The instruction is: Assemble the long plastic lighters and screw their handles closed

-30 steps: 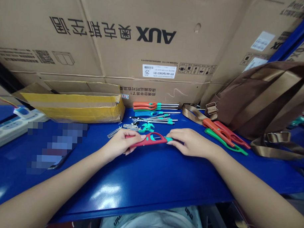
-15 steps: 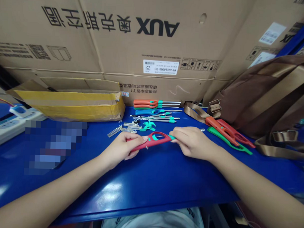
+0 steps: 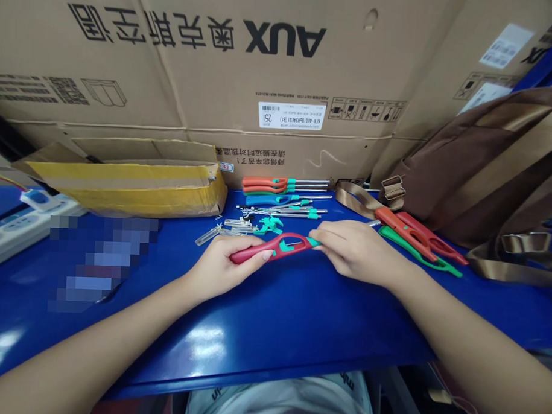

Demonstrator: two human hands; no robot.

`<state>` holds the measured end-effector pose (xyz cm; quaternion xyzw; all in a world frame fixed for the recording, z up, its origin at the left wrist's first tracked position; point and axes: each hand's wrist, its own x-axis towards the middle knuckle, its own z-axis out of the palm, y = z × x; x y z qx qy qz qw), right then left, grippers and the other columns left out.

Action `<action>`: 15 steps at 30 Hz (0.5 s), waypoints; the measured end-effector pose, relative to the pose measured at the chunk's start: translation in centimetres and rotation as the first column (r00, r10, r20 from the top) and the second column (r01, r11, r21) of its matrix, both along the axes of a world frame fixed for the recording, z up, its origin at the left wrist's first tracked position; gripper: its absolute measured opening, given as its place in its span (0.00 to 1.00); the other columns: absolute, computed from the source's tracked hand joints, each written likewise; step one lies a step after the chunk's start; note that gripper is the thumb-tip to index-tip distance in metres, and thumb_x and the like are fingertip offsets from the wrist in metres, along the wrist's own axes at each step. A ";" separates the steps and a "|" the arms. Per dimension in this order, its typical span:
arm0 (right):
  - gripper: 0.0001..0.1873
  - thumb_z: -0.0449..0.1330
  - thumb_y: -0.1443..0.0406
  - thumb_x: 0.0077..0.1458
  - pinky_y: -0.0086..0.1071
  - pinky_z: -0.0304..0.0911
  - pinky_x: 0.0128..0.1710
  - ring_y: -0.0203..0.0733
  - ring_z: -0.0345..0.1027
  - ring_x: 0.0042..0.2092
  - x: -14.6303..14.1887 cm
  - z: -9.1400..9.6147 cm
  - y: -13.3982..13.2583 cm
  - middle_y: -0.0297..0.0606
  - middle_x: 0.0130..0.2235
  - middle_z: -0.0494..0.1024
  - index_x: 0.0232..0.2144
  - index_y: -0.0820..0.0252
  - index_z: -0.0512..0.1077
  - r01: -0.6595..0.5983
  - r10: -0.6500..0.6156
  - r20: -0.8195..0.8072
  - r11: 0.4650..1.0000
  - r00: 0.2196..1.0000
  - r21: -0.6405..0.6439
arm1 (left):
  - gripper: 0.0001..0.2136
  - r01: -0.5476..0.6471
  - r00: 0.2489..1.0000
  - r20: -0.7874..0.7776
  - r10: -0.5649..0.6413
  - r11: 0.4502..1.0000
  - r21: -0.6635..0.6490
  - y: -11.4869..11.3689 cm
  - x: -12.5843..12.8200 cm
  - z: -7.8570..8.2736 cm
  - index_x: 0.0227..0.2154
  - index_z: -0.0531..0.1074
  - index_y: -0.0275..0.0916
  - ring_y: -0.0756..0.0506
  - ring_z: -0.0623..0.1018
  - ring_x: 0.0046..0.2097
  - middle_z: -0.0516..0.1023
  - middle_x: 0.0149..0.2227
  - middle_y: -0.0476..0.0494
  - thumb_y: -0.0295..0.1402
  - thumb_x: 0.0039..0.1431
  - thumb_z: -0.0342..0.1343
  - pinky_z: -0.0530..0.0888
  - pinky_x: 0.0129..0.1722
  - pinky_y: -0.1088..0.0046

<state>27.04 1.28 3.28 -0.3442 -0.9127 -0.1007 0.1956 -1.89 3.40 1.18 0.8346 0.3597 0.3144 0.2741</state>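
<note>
A red plastic lighter handle [image 3: 274, 248] with a teal trigger lies between my two hands just above the blue table [image 3: 272, 327]. My left hand [image 3: 226, 262] is closed round its rear end. My right hand [image 3: 353, 249] pinches its front end, where a thin metal tube pokes out past the fingers. Behind them lie loose teal triggers [image 3: 269, 225], small metal pieces [image 3: 221, 231] and a row of finished lighters with metal tubes [image 3: 281, 192].
Empty red, orange and green handle shells [image 3: 419, 241] lie at the right beside a brown bag [image 3: 486, 160] and its strap. A taped cardboard box [image 3: 132, 181] stands at the left, a power strip [image 3: 17, 219] at the far left, large cartons [image 3: 244, 67] behind.
Both hands have tilted the red handle so its front end sits higher. My left hand has slid back along it to the rear end. The camera has shifted slightly.
</note>
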 end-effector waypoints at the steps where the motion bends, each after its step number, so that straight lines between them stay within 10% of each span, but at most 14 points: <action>1: 0.13 0.51 0.65 0.69 0.40 0.68 0.41 0.48 0.74 0.40 0.1 0.2 0.0 0.47 0.42 0.81 0.47 0.60 0.75 0.019 -0.019 -0.008 1.000 1.000 -0.021 | 0.14 0.013 0.999 -0.029 -0.012 0.999 0.030 0.2 0.0 0.0 0.38 0.80 0.37 0.50 0.73 0.28 0.79 0.29 0.48 0.42 0.66 0.56 0.68 0.30 0.76; 8: 0.10 0.54 0.63 0.69 0.39 0.69 0.50 0.46 0.72 0.49 -0.1 0.6 0.4 0.44 0.47 0.77 0.48 0.57 0.72 -0.027 -0.008 -0.129 0.963 0.992 -0.269 | 0.14 0.044 0.989 -0.145 -0.021 0.987 0.154 -0.1 -0.1 0.5 0.45 0.75 0.38 0.45 0.78 0.42 0.80 0.42 0.42 0.40 0.73 0.46 0.72 0.45 0.70; 15: 0.06 0.57 0.69 0.64 0.39 0.69 0.49 0.46 0.71 0.47 0.7 -0.5 3.3 0.43 0.45 0.74 0.43 0.57 0.72 -0.010 -0.049 -0.275 0.978 0.960 -0.209 | 0.15 -0.161 0.982 -0.060 0.181 0.954 0.254 0.4 0.0 0.0 0.51 0.71 0.41 0.40 0.75 0.53 0.74 0.50 0.40 0.41 0.67 0.56 0.73 0.53 0.62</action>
